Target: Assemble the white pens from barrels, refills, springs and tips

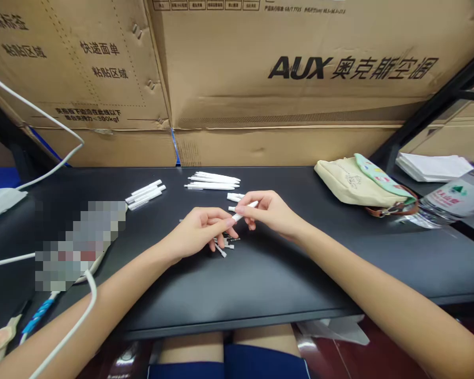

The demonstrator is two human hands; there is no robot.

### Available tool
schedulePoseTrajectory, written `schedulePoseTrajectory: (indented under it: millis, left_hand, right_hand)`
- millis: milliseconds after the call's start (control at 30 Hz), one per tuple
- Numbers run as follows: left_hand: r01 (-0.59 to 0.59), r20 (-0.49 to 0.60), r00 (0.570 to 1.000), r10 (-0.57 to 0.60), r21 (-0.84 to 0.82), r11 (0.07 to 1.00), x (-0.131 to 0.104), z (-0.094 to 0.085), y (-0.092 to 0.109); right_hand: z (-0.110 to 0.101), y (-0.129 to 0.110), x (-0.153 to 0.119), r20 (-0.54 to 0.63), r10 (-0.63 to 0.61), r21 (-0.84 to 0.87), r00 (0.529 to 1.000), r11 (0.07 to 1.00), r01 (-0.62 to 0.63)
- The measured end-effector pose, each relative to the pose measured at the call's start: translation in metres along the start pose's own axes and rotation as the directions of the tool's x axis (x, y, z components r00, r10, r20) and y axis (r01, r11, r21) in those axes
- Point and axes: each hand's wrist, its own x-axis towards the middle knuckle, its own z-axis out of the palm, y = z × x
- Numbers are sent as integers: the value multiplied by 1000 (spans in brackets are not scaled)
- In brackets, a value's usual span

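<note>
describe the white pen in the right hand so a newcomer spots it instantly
Below the cardboard printed AUX, find the black table. At its middle, the right hand pinches a slim white pen, one end by the left hand. Unlike the white pens lying farther back, this one is held.

I see bright, soft light laying a pale sheen on the black tabletop [260, 287]; outer edges look stretched, a pixelated patch [79, 245] blots the left.
</note>
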Motion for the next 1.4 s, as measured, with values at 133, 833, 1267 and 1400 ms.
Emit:
schedulePoseTrajectory:
  millis: [133, 833, 1267, 1400]
  left_hand:
    - [-19, 21, 1000, 16, 116, 993, -1, 1, -2]
    - [-83, -157, 984, 82, 4, 997, 0, -1, 3]
    - [-45, -154, 987, 38, -40, 998, 0, -1, 5]
    - [-33, -143, 989, 26, -48, 998, -1, -2, 3]
  right_hand:
    - [4, 1, -1, 8, -1, -63, 1000, 998, 2]
    - [2, 0, 1, -92, -65, 252, 994, 964, 86]
    - [-5, -2, 2, -52, -14, 372, 999, 928, 32]
    - [-3, -2, 2, -123, -17, 330, 992, 942, 57]
